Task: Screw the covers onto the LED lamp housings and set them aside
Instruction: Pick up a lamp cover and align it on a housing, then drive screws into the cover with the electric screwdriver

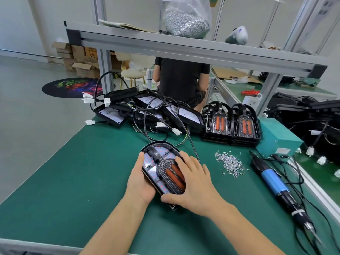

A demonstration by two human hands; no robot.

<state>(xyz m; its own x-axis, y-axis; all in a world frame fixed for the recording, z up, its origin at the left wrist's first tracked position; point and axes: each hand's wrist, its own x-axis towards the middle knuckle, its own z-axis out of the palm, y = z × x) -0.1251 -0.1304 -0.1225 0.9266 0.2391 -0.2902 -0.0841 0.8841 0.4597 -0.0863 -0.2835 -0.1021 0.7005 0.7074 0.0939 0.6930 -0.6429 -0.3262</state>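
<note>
Lamp [161, 168] mid-tabletop [92, 172], cover on. Left hand [140, 178] grips its left edge; right hand [193, 183] rests flat on cover, fingers straight. Screws [230, 163], screwdriver [276, 183] toward right edge. No legible writing.

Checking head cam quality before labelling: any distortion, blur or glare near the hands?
Head view: wide-angle bending bows the grey aluminium shelf rail and the green mat table edges; lighting is even and soft, shadows faint; the black lamp housing with orange lens cover under the left hand and right hand is sharp, no glare; the small silver screw pile looks slightly soft.
</note>
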